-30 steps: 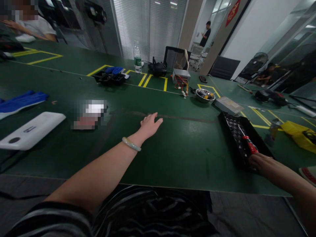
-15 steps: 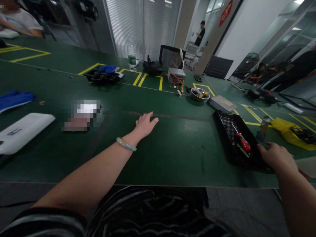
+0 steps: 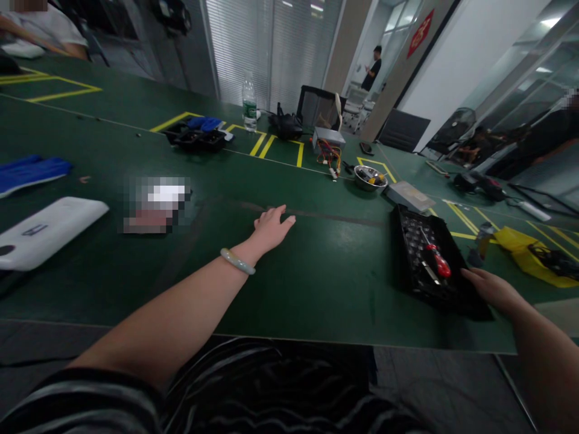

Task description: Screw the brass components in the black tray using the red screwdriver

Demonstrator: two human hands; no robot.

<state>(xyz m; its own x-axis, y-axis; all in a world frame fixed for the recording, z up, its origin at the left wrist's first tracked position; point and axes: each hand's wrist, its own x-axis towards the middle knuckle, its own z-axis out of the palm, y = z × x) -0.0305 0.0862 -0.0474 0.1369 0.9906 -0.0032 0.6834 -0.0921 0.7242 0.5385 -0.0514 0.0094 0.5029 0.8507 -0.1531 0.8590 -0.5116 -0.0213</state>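
My left hand [image 3: 272, 227] lies flat on the green table [image 3: 316, 271], fingers stretched out and holding nothing; a pale bangle [image 3: 237, 261] sits on that wrist. My right hand [image 3: 491, 289] rests on the near right edge of a black tray [image 3: 416, 265], its fingers pressed together over the rim. In the tray lies a red-handled screwdriver [image 3: 436, 260].
A white device [image 3: 45, 232] and blue gloves [image 3: 31, 172] lie at the left. Further back are a metal bowl [image 3: 368, 176], a grey drive box [image 3: 409, 196], a power supply with wires [image 3: 329, 143], a water bottle [image 3: 249, 102] and another black tray [image 3: 196, 138]. A yellow bag [image 3: 529, 253] lies at the right. Other people are at the edges.
My right hand has shifted along the black tray's near right edge and now lies over the rim. My left hand has stayed flat on the table. The view has swung slightly.
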